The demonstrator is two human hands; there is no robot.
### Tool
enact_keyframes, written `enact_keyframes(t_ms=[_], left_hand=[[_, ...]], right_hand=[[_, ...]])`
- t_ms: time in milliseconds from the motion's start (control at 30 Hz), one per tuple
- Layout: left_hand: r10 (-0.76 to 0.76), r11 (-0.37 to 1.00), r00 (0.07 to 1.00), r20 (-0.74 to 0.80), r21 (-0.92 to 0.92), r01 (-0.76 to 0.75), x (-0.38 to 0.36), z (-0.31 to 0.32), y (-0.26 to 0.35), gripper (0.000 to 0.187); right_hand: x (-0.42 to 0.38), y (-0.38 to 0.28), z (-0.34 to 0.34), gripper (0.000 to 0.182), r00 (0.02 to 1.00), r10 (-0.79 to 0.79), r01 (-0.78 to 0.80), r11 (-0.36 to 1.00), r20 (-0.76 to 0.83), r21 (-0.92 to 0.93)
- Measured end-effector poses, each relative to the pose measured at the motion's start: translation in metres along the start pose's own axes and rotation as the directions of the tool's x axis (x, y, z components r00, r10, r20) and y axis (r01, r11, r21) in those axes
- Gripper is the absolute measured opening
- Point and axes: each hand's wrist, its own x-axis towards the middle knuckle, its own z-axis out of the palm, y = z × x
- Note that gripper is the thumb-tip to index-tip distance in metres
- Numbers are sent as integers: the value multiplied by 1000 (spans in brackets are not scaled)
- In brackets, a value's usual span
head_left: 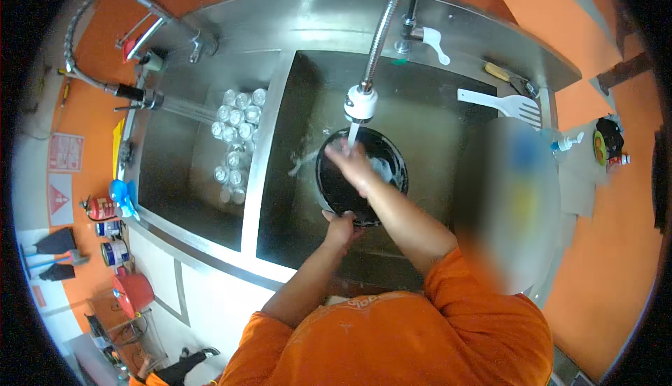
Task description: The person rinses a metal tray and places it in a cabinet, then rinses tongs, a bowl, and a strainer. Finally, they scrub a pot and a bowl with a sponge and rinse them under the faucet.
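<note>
A round black pan (336,188) is tilted over the right basin, under the faucet's white spray head (360,104). Water runs from the head into it, and pale foam shows on the inner right side. My left hand (341,229) grips the pan's near rim, thumb on top and fingers partly hidden below. Inside the pan, under the stream, my right hand (355,167) has its fingers stretched out, slightly smeared by motion. It grasps nothing.
Several shiny clear or silvery cylinders (236,116) stand in the left basin (185,197), sprayed by a second faucet (143,97). A white slotted spatula (500,103) and a yellow-handled tool (497,72) lie on the right ledge. A blurred pale shape (514,204) covers the right side.
</note>
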Motion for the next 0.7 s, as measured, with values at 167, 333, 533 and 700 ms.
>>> enact_keyframes(t_ms=[167,333,533,700], left_hand=[[596,581,789,150,598,-552,32,-8,-39,91],[740,-17,565,366,849,-528,-45,13,25,79],[608,-480,344,715,676,-559,-40,52,110,56],[380,20,568,730,607,-794,21,64,162,40]], right_hand=[[-30,25,11,45,993,-92,74,975,-79,-209],[-33,11,-43,28,966,-112,150,977,-235,154],[-43,8,-83,42,975,-195,170,964,-105,-206],[-60,-8,-124,53,950,-9,-33,991,-313,-129]])
